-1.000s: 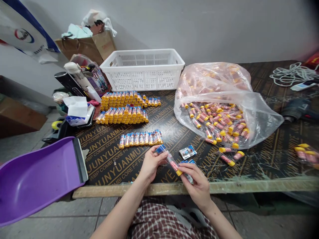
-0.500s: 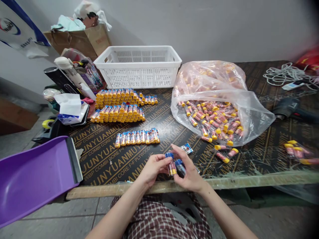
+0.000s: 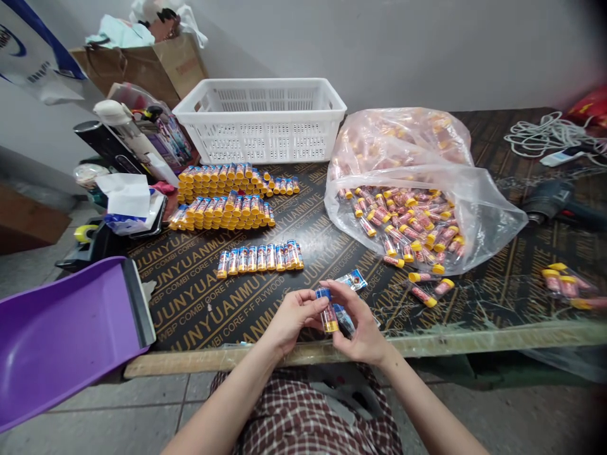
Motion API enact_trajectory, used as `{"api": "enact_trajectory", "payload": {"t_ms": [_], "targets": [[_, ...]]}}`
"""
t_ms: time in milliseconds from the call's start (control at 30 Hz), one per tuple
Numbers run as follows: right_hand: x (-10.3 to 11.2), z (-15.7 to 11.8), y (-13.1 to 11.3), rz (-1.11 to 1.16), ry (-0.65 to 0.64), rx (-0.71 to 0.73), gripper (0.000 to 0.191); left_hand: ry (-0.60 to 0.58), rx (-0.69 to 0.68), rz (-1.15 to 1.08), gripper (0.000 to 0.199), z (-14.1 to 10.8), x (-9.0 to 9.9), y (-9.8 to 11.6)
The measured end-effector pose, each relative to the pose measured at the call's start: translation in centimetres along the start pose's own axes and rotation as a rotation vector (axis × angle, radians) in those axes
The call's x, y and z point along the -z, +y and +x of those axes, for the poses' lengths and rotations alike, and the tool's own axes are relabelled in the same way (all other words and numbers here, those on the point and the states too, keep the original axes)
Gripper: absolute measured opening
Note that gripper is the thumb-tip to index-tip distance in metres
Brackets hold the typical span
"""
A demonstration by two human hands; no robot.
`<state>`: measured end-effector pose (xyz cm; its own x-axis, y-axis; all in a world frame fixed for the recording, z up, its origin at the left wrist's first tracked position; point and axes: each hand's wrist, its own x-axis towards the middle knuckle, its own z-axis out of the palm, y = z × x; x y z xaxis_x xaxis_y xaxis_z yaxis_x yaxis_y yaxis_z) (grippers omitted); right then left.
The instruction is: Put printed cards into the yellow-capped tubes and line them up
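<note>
Near the table's front edge, my left hand [image 3: 294, 319] pinches a clear tube [image 3: 329, 314] with a yellow cap at its lower end and blue at its top. My right hand [image 3: 361, 325] curves around the tube's right side, its index finger at the blue top and its thumb apart near the yellow cap. Blue printed wrappers [image 3: 353, 279] lie behind and under my right hand, partly hidden. A row of wrapped tubes [image 3: 262, 258] stands behind my left hand. Farther back are stacked wrapped tubes [image 3: 222, 212]. Unwrapped tubes [image 3: 403, 221] spill from a clear plastic bag [image 3: 488, 208].
A white basket [image 3: 265, 136] sits at the back. To the left are a purple dustpan [image 3: 66, 341], bottles [image 3: 114, 142] and a tape dispenser [image 3: 83, 243]. Loose tubes [image 3: 568, 284], a heat gun [image 3: 552, 202] and a white cord [image 3: 540, 136] lie on the right.
The view has shifted slightly. The tube stays between my hands, and a little more of the wrappers behind my right hand shows.
</note>
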<state>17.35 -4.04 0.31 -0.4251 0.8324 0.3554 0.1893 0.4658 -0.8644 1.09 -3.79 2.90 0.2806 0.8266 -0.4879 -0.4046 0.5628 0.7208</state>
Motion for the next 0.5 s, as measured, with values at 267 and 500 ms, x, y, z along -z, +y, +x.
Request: {"api": "enact_trajectory", "payload": {"t_ms": [267,500], "targets": [[-0.2,0.2,-0.1,-0.005,0.003,-0.005,0.079,0.007,-0.006,-0.004,0.039,0.0,-0.1,-0.4],[0.7,-0.2,-0.4,-0.155,-0.053,-0.046,0.084,0.258,-0.259,0.274,0.04,1.9,3.5,3.0]]}}
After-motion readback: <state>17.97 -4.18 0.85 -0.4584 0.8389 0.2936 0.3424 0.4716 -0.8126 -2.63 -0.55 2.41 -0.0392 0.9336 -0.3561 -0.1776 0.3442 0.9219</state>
